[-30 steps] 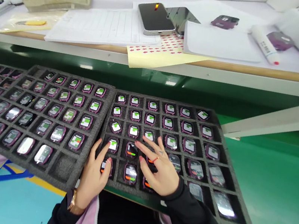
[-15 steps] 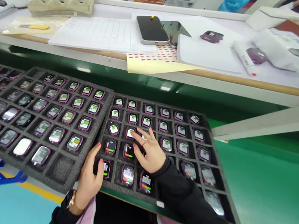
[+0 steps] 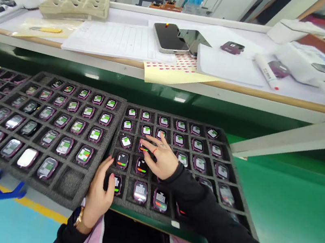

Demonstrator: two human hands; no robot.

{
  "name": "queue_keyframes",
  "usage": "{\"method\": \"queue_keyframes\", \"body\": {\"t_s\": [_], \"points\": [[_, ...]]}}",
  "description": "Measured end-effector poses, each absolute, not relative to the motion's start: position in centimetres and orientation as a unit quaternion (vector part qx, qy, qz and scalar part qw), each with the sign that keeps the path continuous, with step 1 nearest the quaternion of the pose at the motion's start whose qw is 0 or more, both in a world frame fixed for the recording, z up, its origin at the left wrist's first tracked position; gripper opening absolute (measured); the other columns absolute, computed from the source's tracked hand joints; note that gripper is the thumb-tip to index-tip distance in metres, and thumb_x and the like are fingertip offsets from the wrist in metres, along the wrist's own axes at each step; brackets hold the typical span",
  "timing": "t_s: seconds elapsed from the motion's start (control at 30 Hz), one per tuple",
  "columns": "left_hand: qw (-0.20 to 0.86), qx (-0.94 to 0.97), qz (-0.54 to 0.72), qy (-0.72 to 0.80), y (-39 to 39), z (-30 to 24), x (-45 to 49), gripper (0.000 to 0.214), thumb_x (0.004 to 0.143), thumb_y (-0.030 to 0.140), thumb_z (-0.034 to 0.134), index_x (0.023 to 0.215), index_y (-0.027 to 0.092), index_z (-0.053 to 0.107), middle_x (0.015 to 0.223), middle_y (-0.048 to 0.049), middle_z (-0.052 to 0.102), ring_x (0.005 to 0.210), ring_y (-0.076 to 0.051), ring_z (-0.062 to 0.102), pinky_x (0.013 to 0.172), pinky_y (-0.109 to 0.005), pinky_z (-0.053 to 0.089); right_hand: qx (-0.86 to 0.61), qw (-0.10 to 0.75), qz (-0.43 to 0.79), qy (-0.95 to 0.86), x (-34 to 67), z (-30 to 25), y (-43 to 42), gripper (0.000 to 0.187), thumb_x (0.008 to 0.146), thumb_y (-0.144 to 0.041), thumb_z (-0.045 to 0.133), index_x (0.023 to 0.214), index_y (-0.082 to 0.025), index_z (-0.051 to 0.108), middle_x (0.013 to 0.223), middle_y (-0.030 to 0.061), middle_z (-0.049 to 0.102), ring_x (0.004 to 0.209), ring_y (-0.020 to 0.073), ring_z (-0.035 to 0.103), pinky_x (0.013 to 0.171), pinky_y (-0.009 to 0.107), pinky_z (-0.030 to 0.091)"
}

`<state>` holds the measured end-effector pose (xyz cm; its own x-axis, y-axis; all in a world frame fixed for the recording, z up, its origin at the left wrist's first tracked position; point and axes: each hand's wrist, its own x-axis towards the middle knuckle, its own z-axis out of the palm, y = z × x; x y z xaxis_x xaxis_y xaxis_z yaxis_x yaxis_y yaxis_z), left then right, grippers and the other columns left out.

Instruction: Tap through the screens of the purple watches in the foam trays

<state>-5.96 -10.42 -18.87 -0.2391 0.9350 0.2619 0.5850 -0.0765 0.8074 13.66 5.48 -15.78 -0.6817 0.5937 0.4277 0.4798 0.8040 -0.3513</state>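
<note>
Two foam trays of small purple-cased watches lie side by side in front of me, and I am working in the right-hand tray (image 3: 104, 157). My left hand (image 3: 100, 193) rests spread on its near left corner, thumb and fingers loosely open over the foam edge, next to the watch with the keypad screen (image 3: 116, 184), gripping nothing that I can make out. My right hand (image 3: 161, 158) lies flat and open over the third row, its fingertips (image 3: 144, 142) touching or just above a watch screen (image 3: 143, 148) there; it holds nothing.

Judging by the screens, the watches nearest my wrists are the ones already dealt with: those in the two rows under and just before my right hand show dark faces with green and orange bars or a keypad grid (image 3: 141, 190), unlike the rest. Beyond my fingertips the two farthest rows show the white-and-green screen, as do the ones out to the right of my right hand as far as I can see; the nearest right pockets are hidden by my sleeve. So I reckon a small part of this tray is done and most is left.

Past my left hand, the left tray (image 3: 89, 192) shows mostly white-and-green screens, with one empty pocket (image 3: 67, 180) near my left thumb.
</note>
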Motion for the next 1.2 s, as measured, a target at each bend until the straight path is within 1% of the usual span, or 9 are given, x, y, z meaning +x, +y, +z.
{"method": "queue_keyframes", "body": {"t_s": [0.13,0.3,0.47,0.57,0.67,0.77,0.97,1.07,1.2], "points": [[0.199,0.583,0.446,0.649,-10.5,-18.8,-6.0,0.042,0.101,0.016,0.041,0.142,0.023,0.042,0.145,-0.0094,0.051,0.137,-0.018,0.045,0.115,-0.037,0.039,-0.271,0.246,0.103,-0.925,11.8,-16.0,6.7,0.038,0.091,-0.013,0.054,0.128,-0.011,0.062,0.109,0.0147,0.069,0.119,0.031,0.056,0.119,0.065,0.019],[0.198,0.582,0.449,0.648,-10.5,-18.9,-5.9,0.041,0.101,0.016,0.04,0.142,0.023,0.043,0.145,-0.0097,0.05,0.137,-0.017,0.045,0.115,-0.035,0.039,-0.25,0.205,0.099,-0.941,9.0,-17.2,8.1,0.054,0.079,-0.008,0.071,0.132,-0.01,0.059,0.113,0.0152,0.068,0.121,0.0329,0.054,0.119,0.064,0.018],[0.199,0.58,0.449,0.65,-10.6,-18.8,-5.9,0.041,0.101,0.015,0.04,0.142,0.024,0.042,0.145,-0.0092,0.051,0.137,-0.016,0.045,0.113,-0.034,0.041,-0.264,0.201,0.09,-0.939,7.8,-17.4,8.5,0.047,0.085,-0.018,0.076,0.128,-0.007,0.061,0.106,0.0178,0.067,0.11,0.0356,0.059,0.118,0.066,0.018],[0.196,0.581,0.451,0.649,-10.6,-18.9,-5.9,0.042,0.101,0.015,0.04,0.142,0.024,0.042,0.145,-0.0101,0.05,0.137,-0.017,0.045,0.113,-0.035,0.042,-0.275,0.224,0.089,-0.931,7.9,-16.9,7.9,0.046,0.089,-0.023,0.072,0.129,-0.004,0.059,0.108,0.0204,0.066,0.11,0.037,0.059,0.117,0.066,0.019],[0.196,0.583,0.451,0.647,-10.6,-19.0,-5.9,0.041,0.101,0.016,0.04,0.142,0.023,0.043,0.144,-0.0119,0.051,0.137,-0.02,0.046,0.113,-0.039,0.043,-0.261,0.251,0.101,-0.927,8.1,-16.6,6.8,0.047,0.094,-0.021,0.058,0.139,-0.008,0.05,0.111,0.0152,0.068,0.117,0.0332,0.055,0.119,0.066,0.015],[0.197,0.583,0.45,0.647,-10.6,-19.1,-5.9,0.041,0.101,0.017,0.04,0.141,0.021,0.044,0.144,-0.0141,0.051,0.136,-0.022,0.047,0.112,-0.041,0.044,-0.237,0.267,0.116,-0.927,8.1,-16.8,5.7,0.052,0.094,-0.019,0.049,0.145,-0.011,0.044,0.111,0.0107,0.07,0.122,0.0293,0.053,0.12,0.062,0.012],[0.199,0.583,0.45,0.647,-10.7,-19.1,-6.0,0.04,0.101,0.017,0.039,0.141,0.02,0.043,0.144,-0.014,0.051,0.137,-0.021,0.047,0.113,-0.041,0.043,-0.229,0.263,0.122,-0.929,7.7,-17.2,5.2,0.051,0.089,-0.021,0.052,0.138,-0.009,0.053,0.113,0.0149,0.069,0.128,0.0318,0.049,0.119,0.065,0.008],[0.198,0.584,0.449,0.647,-10.6,-19.1,-6.0,0.04,0.101,0.017,0.039,0.141,0.021,0.043,0.144,-0.0136,0.051,0.137,-0.021,0.046,0.113,-0.042,0.043,-0.235,0.275,0.119,-0.924,8.7,-16.4,5.6,0.048,0.092,-0.019,0.049,0.139,-0.011,0.052,0.116,0.0139,0.068,0.13,0.0297,0.048,0.119,0.064,0.006],[0.197,0.582,0.45,0.648,-10.6,-19.1,-6.0,0.04,0.101,0.017,0.039,0.141,0.022,0.043,0.144,-0.0121,0.051,0.136,-0.02,0.047,0.113,-0.041,0.043,-0.261,0.293,0.107,-0.914,12.3,-15.3,6.4,0.045,0.098,-0.019,0.043,0.141,-0.013,0.051,0.116,0.0143,0.068,0.128,0.032,0.05,0.117,0.069,0.011]]}}
